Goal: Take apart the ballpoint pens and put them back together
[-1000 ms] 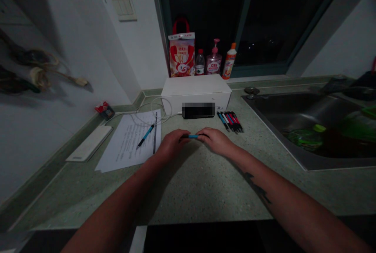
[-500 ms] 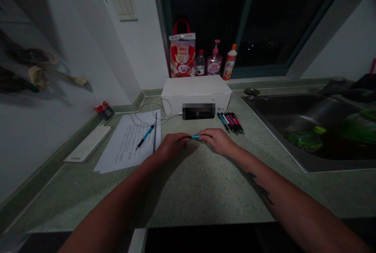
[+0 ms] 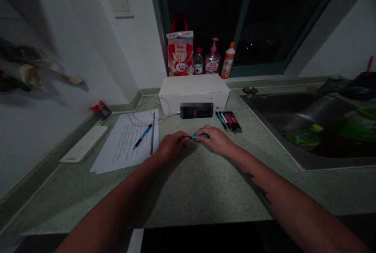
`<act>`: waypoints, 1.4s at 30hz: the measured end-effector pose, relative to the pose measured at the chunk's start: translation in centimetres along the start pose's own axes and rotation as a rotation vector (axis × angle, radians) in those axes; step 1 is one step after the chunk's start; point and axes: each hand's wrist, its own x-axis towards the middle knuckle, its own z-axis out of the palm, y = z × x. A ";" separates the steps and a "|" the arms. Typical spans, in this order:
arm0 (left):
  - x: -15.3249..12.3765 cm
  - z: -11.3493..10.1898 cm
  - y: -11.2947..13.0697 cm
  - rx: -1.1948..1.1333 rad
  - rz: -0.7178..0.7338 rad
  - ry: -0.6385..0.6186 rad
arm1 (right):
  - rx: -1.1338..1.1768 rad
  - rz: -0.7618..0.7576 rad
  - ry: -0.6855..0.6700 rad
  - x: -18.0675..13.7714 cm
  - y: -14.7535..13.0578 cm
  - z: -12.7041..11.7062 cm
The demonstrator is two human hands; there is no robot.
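Note:
Both my hands meet over the green speckled counter (image 3: 190, 182) and hold one blue pen (image 3: 197, 136) level between them. My left hand (image 3: 170, 147) pinches its dark left end. My right hand (image 3: 216, 140) is closed round its right part. A second blue pen (image 3: 142, 136) lies on a printed sheet of paper (image 3: 126, 143) to the left. Several pens with red, blue and black barrels (image 3: 229, 121) lie side by side just beyond my right hand.
A white box (image 3: 194, 90) stands at the back with a white cable (image 3: 152, 109) looped beside it. Behind it are a red-and-white bag (image 3: 180, 53) and three bottles (image 3: 213, 60). A steel sink (image 3: 311, 127) holding green items is at the right. A flat white device (image 3: 84, 148) lies at the left wall.
My hands stay together on the blue pen; more of its blue barrel now shows between them. The view has shifted slightly.

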 end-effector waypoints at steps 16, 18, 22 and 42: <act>-0.1 0.1 0.4 0.085 -0.084 -0.002 | -0.056 0.077 -0.070 -0.3 -0.7 0.4; 0.0 0.1 0.4 0.112 -0.087 0.002 | -0.047 0.034 -0.072 -0.3 -0.8 0.4; 0.0 0.3 0.2 0.116 -0.091 -0.002 | -0.078 0.028 -0.002 -0.4 -0.9 0.4; 0.2 -0.4 0.0 0.091 -0.126 0.058 | -0.176 0.021 0.149 -0.4 -0.3 -0.1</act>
